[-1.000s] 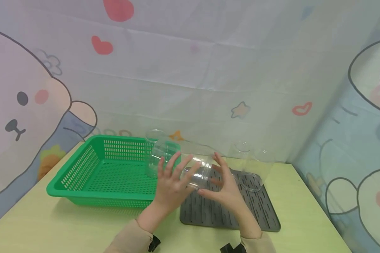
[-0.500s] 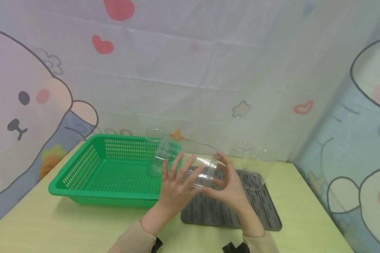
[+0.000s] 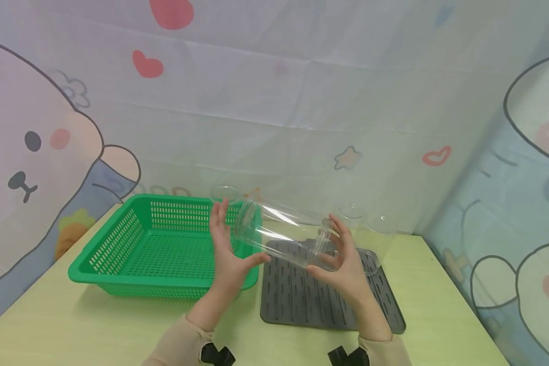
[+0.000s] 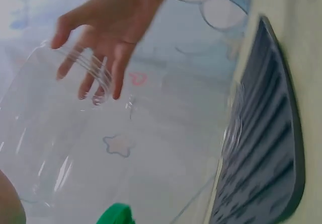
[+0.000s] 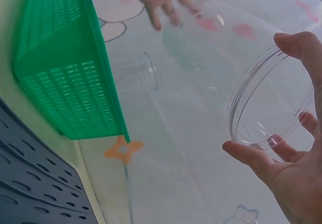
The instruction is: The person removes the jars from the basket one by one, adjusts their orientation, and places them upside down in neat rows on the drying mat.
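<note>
A large clear plastic jar (image 3: 279, 229) is tilted on its side in the air, over the drying mat and the basket's right end. My right hand (image 3: 345, 264) grips its threaded mouth (image 5: 251, 103), thumb and fingertips spread round the rim. At the other end of the jar, my left hand (image 3: 231, 254) has straight, spread fingers and an outstretched thumb. The right wrist view shows that left hand (image 5: 173, 0) near the jar's far end. A green basket (image 3: 164, 284) stands to the left, and a grey ridged mat (image 3: 302, 305) lies below the jar.
Another clear jar (image 3: 225, 194) stands upright at the basket's back right corner. Two more clear jars, a rear one (image 3: 350, 210) and a front one (image 3: 377, 239), are at the mat's right side. A printed cloth (image 3: 274, 101) hangs behind the pale table (image 3: 439, 305).
My left hand has moved left from the jar's middle toward its end, fingers spreading off it. The right hand has shifted slightly right with the jar, which now tilts down to the right.
</note>
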Motion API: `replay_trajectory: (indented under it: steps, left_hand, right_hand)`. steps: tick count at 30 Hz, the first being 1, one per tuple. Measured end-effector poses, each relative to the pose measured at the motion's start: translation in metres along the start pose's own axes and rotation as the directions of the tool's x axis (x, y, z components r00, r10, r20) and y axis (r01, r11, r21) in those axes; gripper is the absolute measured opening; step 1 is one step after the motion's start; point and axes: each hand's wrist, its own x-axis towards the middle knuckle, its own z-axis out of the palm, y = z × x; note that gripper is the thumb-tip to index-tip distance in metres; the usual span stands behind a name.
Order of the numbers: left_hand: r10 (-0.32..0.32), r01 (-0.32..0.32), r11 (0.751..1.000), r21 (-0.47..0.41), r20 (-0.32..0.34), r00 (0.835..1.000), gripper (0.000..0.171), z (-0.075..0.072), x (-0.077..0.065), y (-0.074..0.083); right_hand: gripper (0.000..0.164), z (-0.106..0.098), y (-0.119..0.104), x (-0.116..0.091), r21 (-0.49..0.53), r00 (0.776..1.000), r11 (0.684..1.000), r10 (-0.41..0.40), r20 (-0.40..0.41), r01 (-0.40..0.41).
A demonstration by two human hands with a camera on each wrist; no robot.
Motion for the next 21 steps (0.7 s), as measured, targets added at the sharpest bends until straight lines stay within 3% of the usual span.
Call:
replay_trajectory:
  steps: [1,3,5,8,11,13,17,21]
  left_hand:
    - [-0.079,0.079,0.993,-0.092,0.003,0.997,0.135,-0.0018,0.0013,-0.0002]
    - [-0.219,0.219,0.941,-0.259,0.028,0.975,0.134,-0.0056,0.0035,-0.0017]
    - [-0.327,0.328,0.855,-0.402,0.073,0.942,0.134,-0.0084,0.0049,-0.0031]
    - [-0.415,0.428,0.717,-0.55,0.156,0.896,0.134,-0.0106,0.0054,-0.0032]
    - [-0.443,0.48,0.599,-0.641,0.234,0.866,0.132,-0.0105,0.0053,-0.0013]
    - [-0.441,0.498,0.544,-0.676,0.275,0.855,0.125,-0.0098,0.0051,-0.0004]
    - [-0.428,0.508,0.466,-0.724,0.318,0.846,0.11,-0.0074,0.0038,-0.0006]
    - [-0.434,0.505,0.414,-0.757,0.324,0.841,0.117,-0.0052,0.0022,-0.0018]
  right_hand:
    - [0.103,0.0,-0.0006,-0.0002,0.002,1.0,1.0,-0.01,0.001,0.01]
    - [0.103,0.0001,-0.0014,-0.0006,0.007,1.0,1.0,-0.029,0.0,0.029]
    - [0.103,0.0005,-0.0013,-0.001,0.018,0.999,0.999,-0.044,0.001,0.044]
    - [0.103,0.002,-0.0002,-0.0008,0.035,0.997,0.997,-0.07,0.007,0.07]
    - [0.102,0.0044,0.0009,0.0003,0.062,0.996,0.994,-0.088,0.025,0.086]
    - [0.102,0.0059,0.0013,0.0008,0.083,0.995,0.993,-0.093,0.042,0.089]
    - [0.102,0.0078,0.0015,0.001,0.101,0.993,0.991,-0.099,0.062,0.093]
    - [0.103,0.0081,0.0019,0.0006,0.087,0.993,0.992,-0.101,0.057,0.096]
